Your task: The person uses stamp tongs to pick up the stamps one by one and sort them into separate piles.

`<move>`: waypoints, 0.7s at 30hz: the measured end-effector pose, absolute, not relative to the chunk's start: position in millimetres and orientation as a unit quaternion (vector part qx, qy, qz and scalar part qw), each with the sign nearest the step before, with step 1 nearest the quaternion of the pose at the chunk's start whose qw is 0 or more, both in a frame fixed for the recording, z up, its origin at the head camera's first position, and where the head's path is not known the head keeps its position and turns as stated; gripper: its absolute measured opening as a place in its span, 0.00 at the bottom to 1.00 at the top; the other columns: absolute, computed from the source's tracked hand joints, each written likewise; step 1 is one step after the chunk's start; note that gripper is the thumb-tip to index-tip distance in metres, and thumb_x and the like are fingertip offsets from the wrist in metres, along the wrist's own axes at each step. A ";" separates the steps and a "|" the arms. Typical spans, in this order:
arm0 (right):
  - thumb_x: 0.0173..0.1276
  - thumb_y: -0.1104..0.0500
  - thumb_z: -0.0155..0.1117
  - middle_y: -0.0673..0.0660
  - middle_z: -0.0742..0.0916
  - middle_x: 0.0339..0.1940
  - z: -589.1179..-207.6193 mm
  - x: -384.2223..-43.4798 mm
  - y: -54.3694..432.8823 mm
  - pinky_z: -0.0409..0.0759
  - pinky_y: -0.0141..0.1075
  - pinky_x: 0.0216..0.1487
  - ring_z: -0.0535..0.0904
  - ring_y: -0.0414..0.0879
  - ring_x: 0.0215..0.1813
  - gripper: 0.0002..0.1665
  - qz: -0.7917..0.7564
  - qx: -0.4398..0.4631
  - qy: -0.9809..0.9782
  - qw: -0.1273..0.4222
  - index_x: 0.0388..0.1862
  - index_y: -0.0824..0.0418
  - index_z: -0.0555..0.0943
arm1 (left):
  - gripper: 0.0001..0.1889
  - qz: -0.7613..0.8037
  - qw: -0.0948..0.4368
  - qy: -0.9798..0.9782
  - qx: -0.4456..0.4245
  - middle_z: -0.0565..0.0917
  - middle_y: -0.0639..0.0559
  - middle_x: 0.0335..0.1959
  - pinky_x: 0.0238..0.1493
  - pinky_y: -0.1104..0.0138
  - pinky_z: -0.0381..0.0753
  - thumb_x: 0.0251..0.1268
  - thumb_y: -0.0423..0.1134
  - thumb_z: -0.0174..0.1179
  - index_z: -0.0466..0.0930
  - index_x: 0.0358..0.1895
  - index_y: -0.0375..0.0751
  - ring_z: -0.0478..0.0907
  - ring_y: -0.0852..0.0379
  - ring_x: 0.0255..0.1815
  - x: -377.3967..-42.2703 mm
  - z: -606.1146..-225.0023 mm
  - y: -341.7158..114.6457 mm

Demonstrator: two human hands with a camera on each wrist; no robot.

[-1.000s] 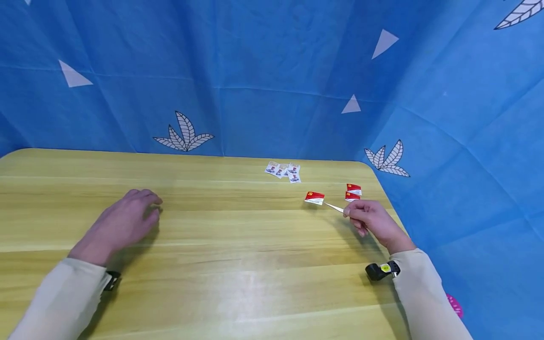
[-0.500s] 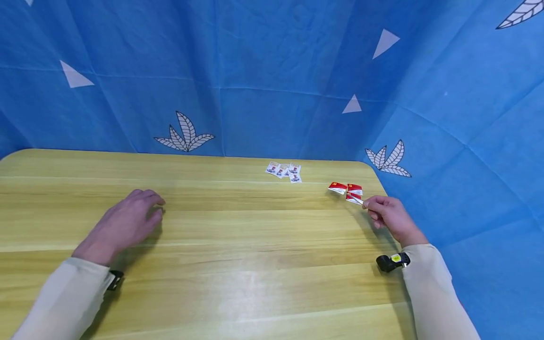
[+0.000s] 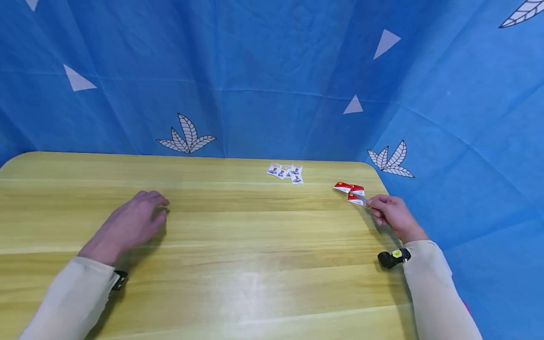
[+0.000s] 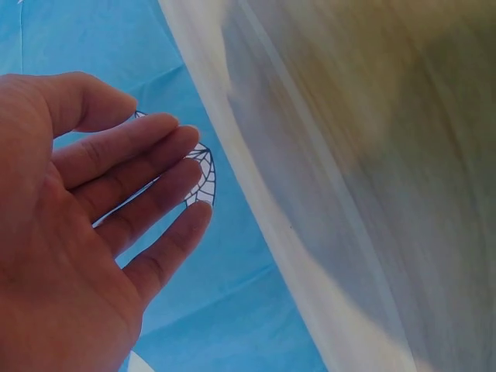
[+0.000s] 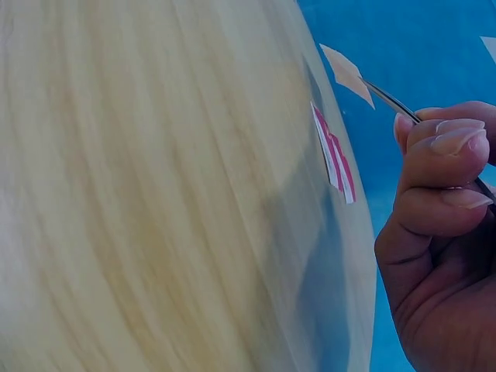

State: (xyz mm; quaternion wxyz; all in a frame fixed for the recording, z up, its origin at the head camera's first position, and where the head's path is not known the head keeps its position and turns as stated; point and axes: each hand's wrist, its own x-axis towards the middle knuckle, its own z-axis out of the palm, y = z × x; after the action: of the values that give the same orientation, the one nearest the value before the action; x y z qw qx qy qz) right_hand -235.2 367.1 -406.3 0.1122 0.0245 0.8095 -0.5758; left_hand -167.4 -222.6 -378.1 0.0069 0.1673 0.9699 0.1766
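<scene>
My right hand point(image 3: 393, 217) pinches slim metal tweezers point(image 5: 395, 99) between thumb and fingers. At their tips is a small red-and-white stamp-like paper point(image 3: 341, 187) with a yellow emblem; in the right wrist view its pale back point(image 5: 347, 75) shows raised over the table. Two similar red-and-white papers point(image 5: 333, 151) lie just beneath and to the right, partly overlapped by the tweezers in the head view. On the left, my left hand point(image 3: 131, 222) hovers over the tabletop with relaxed, slightly bent fingers; its palm point(image 4: 70, 240) holds nothing.
Several small white printed papers point(image 3: 296, 179) lie overlapping near the back edge of the wooden table point(image 3: 238, 255). A blue curtain point(image 3: 272, 80) with leaf and triangle prints hangs behind and along the right side.
My right hand has carried the tweezers and paper rightward to beside the two red-and-white papers, then slightly further right. The left hand has hardly moved.
</scene>
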 end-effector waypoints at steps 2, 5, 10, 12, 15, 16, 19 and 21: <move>0.77 0.60 0.52 0.50 0.72 0.19 -407.0 -234.9 369.0 0.67 0.31 0.19 0.68 0.40 0.18 0.17 -0.577 0.025 0.809 0.110 0.42 0.77 0.74 | 0.17 0.171 0.004 0.970 0.170 0.76 0.33 0.56 0.58 0.40 0.69 0.68 0.34 0.54 0.77 0.55 0.26 0.68 0.34 0.60 -167.9 -378.8 -221.9; 0.77 0.59 0.53 0.49 0.73 0.19 -407.8 -234.8 371.2 0.68 0.31 0.19 0.69 0.40 0.18 0.17 -0.578 0.030 0.809 0.109 0.41 0.77 0.74 | 0.16 0.168 -0.001 0.970 0.175 0.77 0.34 0.55 0.57 0.40 0.70 0.68 0.34 0.54 0.78 0.54 0.27 0.69 0.35 0.60 -169.1 -379.4 -221.0; 0.77 0.59 0.53 0.50 0.73 0.19 -409.0 -235.3 371.7 0.68 0.32 0.20 0.69 0.41 0.18 0.17 -0.569 0.035 0.814 0.109 0.41 0.77 0.73 | 0.16 0.166 0.006 0.971 0.174 0.77 0.34 0.55 0.57 0.41 0.70 0.68 0.34 0.53 0.78 0.54 0.27 0.69 0.36 0.59 -170.1 -379.8 -219.4; 0.76 0.59 0.53 0.50 0.73 0.19 -409.9 -236.1 371.3 0.69 0.33 0.20 0.69 0.41 0.18 0.17 -0.567 0.035 0.815 0.112 0.40 0.77 0.73 | 0.16 0.165 0.009 0.971 0.172 0.77 0.34 0.55 0.58 0.41 0.70 0.68 0.33 0.53 0.78 0.54 0.27 0.69 0.35 0.60 -169.9 -379.8 -219.1; 0.76 0.60 0.52 0.49 0.72 0.19 -410.9 -236.9 371.4 0.69 0.32 0.21 0.69 0.41 0.18 0.16 -0.566 0.040 0.815 0.119 0.37 0.76 0.72 | 0.16 0.162 0.008 0.972 0.171 0.77 0.34 0.54 0.58 0.41 0.69 0.68 0.33 0.53 0.78 0.53 0.26 0.69 0.35 0.59 -169.6 -379.6 -218.7; 0.76 0.60 0.52 0.49 0.73 0.19 -411.4 -237.1 372.0 0.69 0.32 0.21 0.70 0.40 0.18 0.16 -0.567 0.043 0.814 0.121 0.37 0.75 0.72 | 0.16 0.161 0.007 0.972 0.170 0.77 0.34 0.54 0.58 0.41 0.69 0.67 0.33 0.53 0.78 0.53 0.26 0.69 0.35 0.59 -169.5 -379.5 -218.5; 0.77 0.61 0.50 0.49 0.73 0.19 -411.5 -236.8 373.1 0.71 0.30 0.21 0.71 0.39 0.18 0.15 -0.567 0.052 0.812 0.130 0.38 0.76 0.73 | 0.16 0.157 0.004 0.972 0.173 0.78 0.34 0.54 0.58 0.41 0.70 0.67 0.33 0.54 0.78 0.53 0.26 0.70 0.35 0.59 -169.6 -379.6 -217.6; 0.76 0.61 0.49 0.49 0.74 0.18 -411.7 -236.4 373.9 0.72 0.30 0.21 0.72 0.39 0.18 0.16 -0.569 0.062 0.809 0.134 0.41 0.77 0.73 | 0.16 0.156 0.002 0.972 0.176 0.78 0.34 0.53 0.58 0.42 0.70 0.67 0.33 0.54 0.79 0.52 0.26 0.70 0.35 0.58 -169.5 -379.8 -217.1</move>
State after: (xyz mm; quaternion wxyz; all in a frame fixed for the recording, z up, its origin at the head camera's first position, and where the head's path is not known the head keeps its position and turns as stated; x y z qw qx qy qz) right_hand -236.4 373.9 -411.7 0.1344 0.0621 0.8088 -0.5692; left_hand -169.5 -217.1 -379.8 0.0017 0.1756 0.9720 0.1563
